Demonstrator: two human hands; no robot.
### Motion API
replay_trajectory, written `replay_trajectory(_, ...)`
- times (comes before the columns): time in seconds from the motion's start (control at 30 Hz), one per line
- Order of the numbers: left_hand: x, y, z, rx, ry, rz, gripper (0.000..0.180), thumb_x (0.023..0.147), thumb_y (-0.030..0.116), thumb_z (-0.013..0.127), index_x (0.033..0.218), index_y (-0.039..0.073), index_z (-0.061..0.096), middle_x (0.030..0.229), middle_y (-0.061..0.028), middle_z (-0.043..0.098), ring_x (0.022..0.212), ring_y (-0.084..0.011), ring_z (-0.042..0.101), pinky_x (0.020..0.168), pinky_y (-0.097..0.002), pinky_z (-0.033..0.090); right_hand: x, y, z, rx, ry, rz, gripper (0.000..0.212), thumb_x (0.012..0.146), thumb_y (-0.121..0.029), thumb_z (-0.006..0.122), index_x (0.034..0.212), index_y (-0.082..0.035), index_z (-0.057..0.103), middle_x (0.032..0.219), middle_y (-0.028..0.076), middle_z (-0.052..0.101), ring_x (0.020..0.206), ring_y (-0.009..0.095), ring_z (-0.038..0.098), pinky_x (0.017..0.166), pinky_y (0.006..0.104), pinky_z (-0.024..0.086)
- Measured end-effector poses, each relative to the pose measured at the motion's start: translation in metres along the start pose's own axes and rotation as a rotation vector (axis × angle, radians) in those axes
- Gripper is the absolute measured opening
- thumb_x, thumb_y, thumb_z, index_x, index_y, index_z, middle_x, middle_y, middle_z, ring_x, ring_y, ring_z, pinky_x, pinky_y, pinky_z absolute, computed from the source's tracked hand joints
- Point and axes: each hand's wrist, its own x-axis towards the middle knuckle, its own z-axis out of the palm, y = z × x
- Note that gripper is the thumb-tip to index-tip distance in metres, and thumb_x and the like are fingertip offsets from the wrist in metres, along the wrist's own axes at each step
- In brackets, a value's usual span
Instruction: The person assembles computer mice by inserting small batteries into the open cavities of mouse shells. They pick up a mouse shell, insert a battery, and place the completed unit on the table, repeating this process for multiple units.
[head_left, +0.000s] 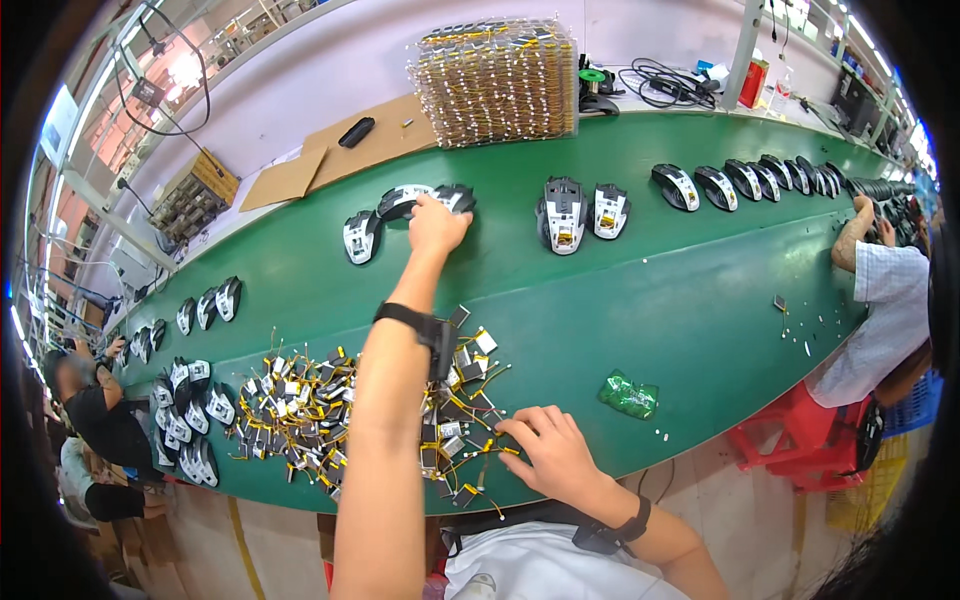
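Note:
My left hand (pixel 440 228) reaches far across the green bench, its fingers closed on a grey-and-black computer mouse shell (pixel 459 197). Directly left of it, another mouse shell (pixel 402 201) lies turned at an angle, and a white-and-black mouse shell (pixel 361 237) rests beside that one. My right hand (pixel 556 456) is low over the near edge of the bench, thumb and fingers apart, at the right side of a heap of small battery packs (pixel 300 400) with thin wires. Its fingertips touch or nearly touch the outermost wires; I cannot tell which. My left forearm hides part of the heap.
Two mouse shells (pixel 565 215) stand right of centre, and a row of shells (pixel 715 187) runs toward a co-worker (pixel 885 270). More shells (pixel 185 410) are piled at left. A green packet (pixel 629 394) lies right of my right hand. A stacked tray block (pixel 495 85) stands behind.

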Motion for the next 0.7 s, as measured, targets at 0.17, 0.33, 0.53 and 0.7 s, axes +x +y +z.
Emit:
replay_trajectory(0.17,-0.069,-0.009,-0.069,-1.007,-0.186,0.149,0.071,0.080,0.023,0.079,0.131,-0.005,0.038,0.099,-0.0117,0.060,0.093,-0.0212,0.064,0.074,-0.0343,0.052,-0.001,0.006,-0.009,0.159,0.054,0.115,0.036,0.078,-0.018,0.074,0.109,-0.008,0.059,0.098,0.011,0.055,0.089,0.031,0.056,0.077,0.0397,0.047)
replay_trajectory(0.33,-0.185,-0.048,-0.164,-1.312,-0.423,0.290,0.073,0.081,0.015,0.073,0.141,0.000,0.036,0.108,-0.0074,0.054,0.095,-0.0220,0.061,0.079,-0.0426,0.059,-0.002,0.023,-0.025,0.202,-0.009,0.177,0.024,0.078,-0.014,0.074,0.100,-0.006,0.066,0.107,0.011,0.058,0.089,0.030,0.058,0.075,0.0383,0.050)
replay_trajectory(0.53,-0.269,-0.064,-0.180,-1.762,-0.369,0.094,0.070,0.094,0.041,0.049,0.139,-0.011,0.033,0.103,-0.0135,0.053,0.086,-0.0235,0.060,0.062,-0.0399,0.062,0.010,0.014,-0.043,0.088,-0.195,-0.139,0.041,0.073,-0.009,0.075,0.112,-0.007,0.064,0.113,0.008,0.057,0.101,0.030,0.054,0.086,0.0396,0.047)
replay_trajectory(0.7,-0.331,-0.089,-0.150,-1.942,-0.317,-0.098,0.070,0.091,0.046,0.053,0.132,-0.009,0.040,0.102,-0.0162,0.051,0.078,-0.0254,0.058,0.055,-0.0402,0.062,0.014,0.010,-0.033,0.020,-0.187,-0.083,0.039,0.073,-0.008,0.073,0.110,-0.007,0.061,0.100,0.007,0.061,0.097,0.029,0.055,0.086,0.0399,0.046)
